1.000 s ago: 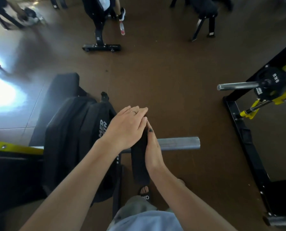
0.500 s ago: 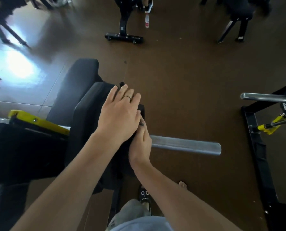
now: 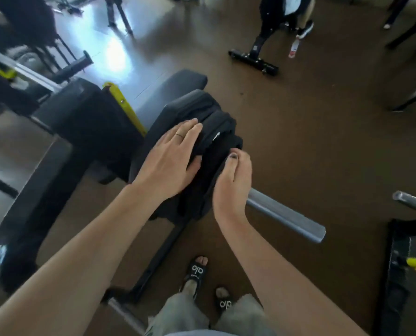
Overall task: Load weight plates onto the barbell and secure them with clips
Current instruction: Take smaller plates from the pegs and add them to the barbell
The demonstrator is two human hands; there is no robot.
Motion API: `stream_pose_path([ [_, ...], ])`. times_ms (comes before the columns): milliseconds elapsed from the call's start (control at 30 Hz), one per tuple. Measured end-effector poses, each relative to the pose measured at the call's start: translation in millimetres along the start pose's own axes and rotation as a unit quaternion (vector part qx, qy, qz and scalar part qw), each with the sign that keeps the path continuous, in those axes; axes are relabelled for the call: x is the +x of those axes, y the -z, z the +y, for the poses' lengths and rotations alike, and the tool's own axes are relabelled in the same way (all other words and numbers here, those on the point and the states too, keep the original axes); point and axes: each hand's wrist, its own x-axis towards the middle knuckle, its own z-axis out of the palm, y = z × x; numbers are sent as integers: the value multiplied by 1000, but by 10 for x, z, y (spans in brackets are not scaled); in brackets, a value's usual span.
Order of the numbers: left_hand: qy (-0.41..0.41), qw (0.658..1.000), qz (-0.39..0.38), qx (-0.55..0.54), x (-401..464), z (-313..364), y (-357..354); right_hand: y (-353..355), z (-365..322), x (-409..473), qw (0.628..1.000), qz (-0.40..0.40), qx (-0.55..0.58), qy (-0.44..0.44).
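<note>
Several black weight plates [image 3: 216, 132] sit side by side on the grey barbell sleeve [image 3: 284, 218], whose bare end sticks out toward the lower right. My left hand [image 3: 170, 161] lies flat, fingers straight, on the top edge of the larger inner plates. My right hand [image 3: 233, 180] has its fingers curled over the rim of the small outermost plate [image 3: 236, 144], thumb on the inner side. No clip shows on the sleeve.
A yellow-and-black rack upright [image 3: 127, 107] holds the bar at the left, with a black bench pad [image 3: 187, 80] behind. Another bar end [image 3: 413, 202] and a black-yellow rack base [image 3: 400, 253] stand at the right. My sandalled feet [image 3: 197, 270] are below the sleeve. Other equipment stands at the far side.
The small plate has slid inward against the stack. My left hand moved onto the larger plates; my right hand shifted from flat against the plate's face to curling over its rim. The view swung left.
</note>
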Motion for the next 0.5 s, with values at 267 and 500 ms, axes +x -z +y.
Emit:
stream_pose_path([
  [267,177,983,25,-34,-1498,-210,316,-268,-592,-792,960,-93,-3,265],
  [500,417,898,-96,-98,-3445,-923,312,-1050,-386,-2614,830,-488,-113,245],
])
